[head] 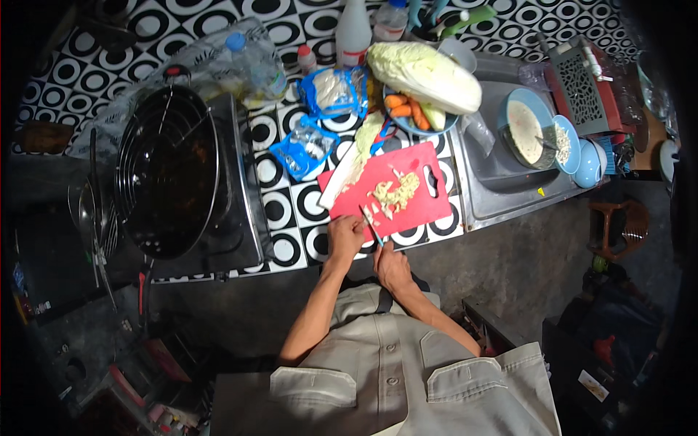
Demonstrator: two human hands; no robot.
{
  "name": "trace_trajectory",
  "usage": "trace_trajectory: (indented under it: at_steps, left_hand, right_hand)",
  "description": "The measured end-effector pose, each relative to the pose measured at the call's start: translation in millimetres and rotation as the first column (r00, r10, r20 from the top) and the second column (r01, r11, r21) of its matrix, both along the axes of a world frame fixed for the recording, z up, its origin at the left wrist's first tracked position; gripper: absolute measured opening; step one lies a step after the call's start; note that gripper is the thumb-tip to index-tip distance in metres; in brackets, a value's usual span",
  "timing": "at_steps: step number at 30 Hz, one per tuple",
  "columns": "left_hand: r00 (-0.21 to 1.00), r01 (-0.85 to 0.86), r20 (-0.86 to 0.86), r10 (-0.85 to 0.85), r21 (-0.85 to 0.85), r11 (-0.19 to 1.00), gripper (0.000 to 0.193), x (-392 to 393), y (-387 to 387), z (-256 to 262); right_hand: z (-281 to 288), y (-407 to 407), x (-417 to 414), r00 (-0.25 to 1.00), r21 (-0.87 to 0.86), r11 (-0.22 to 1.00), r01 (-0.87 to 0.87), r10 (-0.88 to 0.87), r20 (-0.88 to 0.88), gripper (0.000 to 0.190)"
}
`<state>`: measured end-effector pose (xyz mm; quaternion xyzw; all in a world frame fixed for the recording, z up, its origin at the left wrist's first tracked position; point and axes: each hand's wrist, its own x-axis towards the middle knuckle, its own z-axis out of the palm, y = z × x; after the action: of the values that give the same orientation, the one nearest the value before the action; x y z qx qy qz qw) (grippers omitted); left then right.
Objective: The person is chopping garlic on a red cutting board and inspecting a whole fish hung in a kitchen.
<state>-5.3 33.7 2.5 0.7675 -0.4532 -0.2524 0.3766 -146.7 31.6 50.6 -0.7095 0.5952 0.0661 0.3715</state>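
My right hand (393,265) grips the light blue handle of a small kitchen knife (372,220), its blade lying over the near left part of a red plastic cutting board (431,210). Just left of the blade, my left hand (346,235) rests at the board's near edge with its fingers bunched. Whatever those fingers may pinch is hidden. Small pale cut pieces (371,211) lie by the blade, and a heap of finely chopped pale vegetable (401,191) sits mid-board. Across the far left edge of the board stretches a napa cabbage leaf (349,169).
A blue bowl (420,131) behind the board holds carrots (401,106), with a napa cabbage (425,76) on top. Blue plastic packets (308,146) lie to its left. A dark wok (169,180) stands on the stove; the steel sink (491,191) at right holds a bowl of whitish liquid (524,128).
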Motion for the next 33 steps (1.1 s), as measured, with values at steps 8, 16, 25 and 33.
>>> trace_trajectory:
  at_steps: [8, 16, 25, 33]
  left_hand:
    - [0.997, 0.001, 0.075, -0.001, -0.002, 1.000, 0.013, -8, -2, 2]
    - [0.982, -0.105, -0.144, 0.126, 0.140, 0.985, 0.059, -44, -27, 17]
    - [0.966, -0.223, -0.162, 0.200, -0.140, 0.965, 0.053, -61, -52, -2]
    - [0.923, -0.286, 0.249, 0.294, -0.071, 0.956, 0.070, -61, -52, 22]
  right_hand:
    - [-7, -16, -10, 0.995, -0.125, 0.992, -0.030, 0.042, 0.093, 0.032]
    - [18, -75, -41, 0.942, -0.083, 0.983, 0.165, -0.131, 0.309, 0.041]
    - [5, -111, -82, 0.962, -0.085, 0.984, -0.158, 0.173, 0.209, 0.043]
    - [1, -143, -75, 0.944, -0.107, 0.947, -0.302, 0.313, 0.107, 0.046]
